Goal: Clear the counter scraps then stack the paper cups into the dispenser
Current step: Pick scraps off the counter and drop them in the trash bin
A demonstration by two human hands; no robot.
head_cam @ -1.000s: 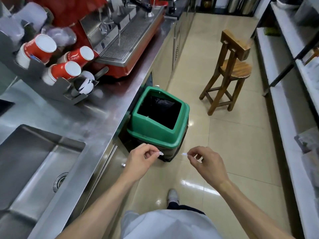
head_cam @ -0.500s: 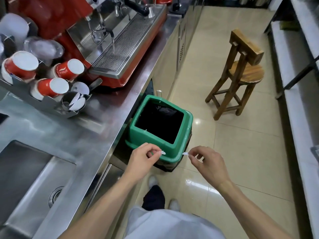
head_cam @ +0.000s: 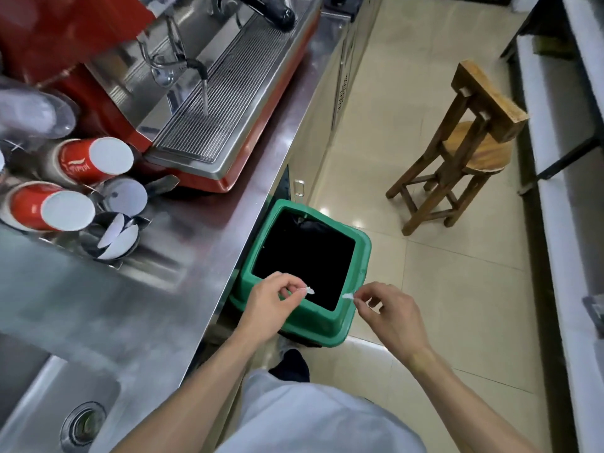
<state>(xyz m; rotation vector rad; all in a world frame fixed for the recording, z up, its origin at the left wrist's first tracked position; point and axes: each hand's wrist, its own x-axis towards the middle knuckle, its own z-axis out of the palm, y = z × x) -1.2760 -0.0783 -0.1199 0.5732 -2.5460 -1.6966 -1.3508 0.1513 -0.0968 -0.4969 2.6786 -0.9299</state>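
My left hand (head_cam: 273,304) pinches a small white scrap (head_cam: 309,291) over the near part of the green bin's (head_cam: 305,326) dark opening. My right hand (head_cam: 390,317) pinches a second white scrap (head_cam: 348,296) above the bin's near right rim. The two scraps are a short gap apart. On the steel counter (head_cam: 170,289) at the left, red paper cups (head_cam: 49,207) lie on their sides in a metal dispenser rack (head_cam: 108,253); another red cup (head_cam: 94,160) sits above them.
A red espresso machine (head_cam: 209,103) stands at the counter's back. A sink (head_cam: 55,416) lies at the lower left. A wooden stool (head_cam: 464,148) stands on the tiled floor to the right, with shelving (head_cam: 575,158) along the far right.
The view has closed in on the bin. Both hands, each still pinching a scrap, now hang over the bin's near edge instead of in front of it.
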